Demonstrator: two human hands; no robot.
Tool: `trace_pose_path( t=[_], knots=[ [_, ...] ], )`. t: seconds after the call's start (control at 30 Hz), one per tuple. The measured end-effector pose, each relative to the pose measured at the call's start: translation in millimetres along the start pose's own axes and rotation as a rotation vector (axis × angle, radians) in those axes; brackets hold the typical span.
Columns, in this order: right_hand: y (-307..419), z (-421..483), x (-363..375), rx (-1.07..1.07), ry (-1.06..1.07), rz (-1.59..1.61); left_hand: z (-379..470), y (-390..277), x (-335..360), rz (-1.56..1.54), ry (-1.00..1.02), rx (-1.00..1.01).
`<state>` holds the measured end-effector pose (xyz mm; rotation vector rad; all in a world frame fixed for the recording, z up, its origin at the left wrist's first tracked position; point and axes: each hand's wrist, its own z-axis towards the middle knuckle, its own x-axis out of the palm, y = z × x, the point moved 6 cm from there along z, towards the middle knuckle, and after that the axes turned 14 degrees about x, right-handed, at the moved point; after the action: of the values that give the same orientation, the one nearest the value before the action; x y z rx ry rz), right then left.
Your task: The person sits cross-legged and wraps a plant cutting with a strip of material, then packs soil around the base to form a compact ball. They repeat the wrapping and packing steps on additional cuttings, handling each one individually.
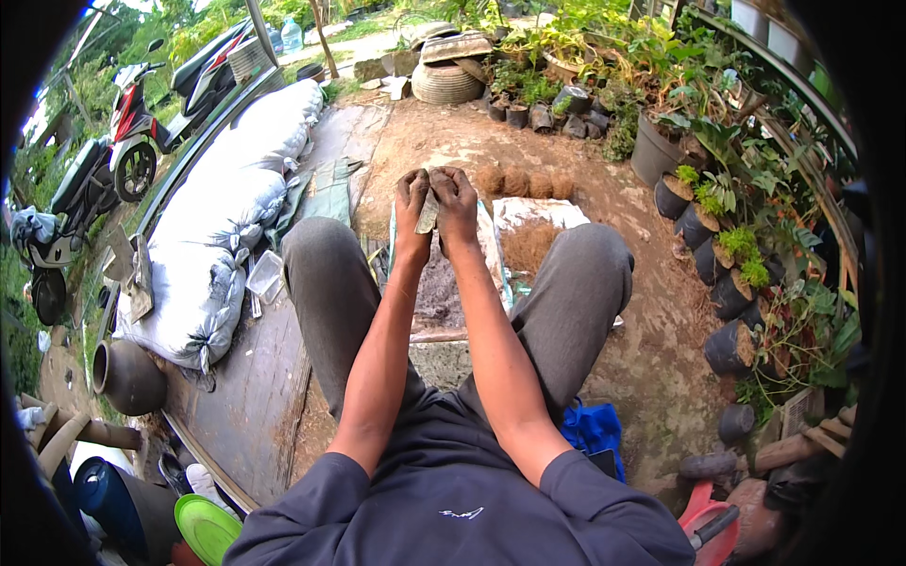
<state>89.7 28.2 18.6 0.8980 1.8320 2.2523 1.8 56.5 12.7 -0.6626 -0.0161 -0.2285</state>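
My left hand (412, 205) and my right hand (455, 201) are raised close together between my knees, their fingers dark with soil. A narrow, pale, translucent strip (427, 214), which looks like plastic, hangs between them, with the fingers of both hands curled at its upper end. Whether something else is inside the fingers is hidden. Below my forearms lies an open sack with dark, soil-like material (442, 293). To its right, a white sack (545, 209) bears loose brown fibre (532, 244). Behind that sit several brown fibre balls (526, 182) in a row.
Full white sacks (187, 293) line the left, beside a clear plastic container (265, 276) and a clay pot (129, 377). Potted plants (729, 290) edge the right side. A blue bag (593, 433) lies by my right thigh. Motorbikes (134, 134) stand at far left.
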Motion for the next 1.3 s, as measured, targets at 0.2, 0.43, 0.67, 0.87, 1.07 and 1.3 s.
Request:
trace_pose_path(
  t=[0.2,0.43,0.67,0.87,1.07,1.3],
  knots=[
    [-4,6,-1,0.093,0.116,0.229,3,-3,4,-0.184,0.042,-0.144],
    [3,5,-1,0.055,0.162,0.242,-1,0,9,-0.517,-0.037,-0.491],
    [9,-2,-5,0.156,0.045,0.262,4,-13,12,-0.605,0.042,-0.378],
    [15,-4,-6,0.281,0.227,0.352,0,-5,15,-0.596,0.100,-0.446],
    [6,-1,-15,0.331,0.179,0.339,-4,-6,20,-0.564,0.168,-0.424],
    [9,-7,-13,0.264,0.098,0.288,-8,-2,16,-0.538,0.145,-0.396]
  ],
)
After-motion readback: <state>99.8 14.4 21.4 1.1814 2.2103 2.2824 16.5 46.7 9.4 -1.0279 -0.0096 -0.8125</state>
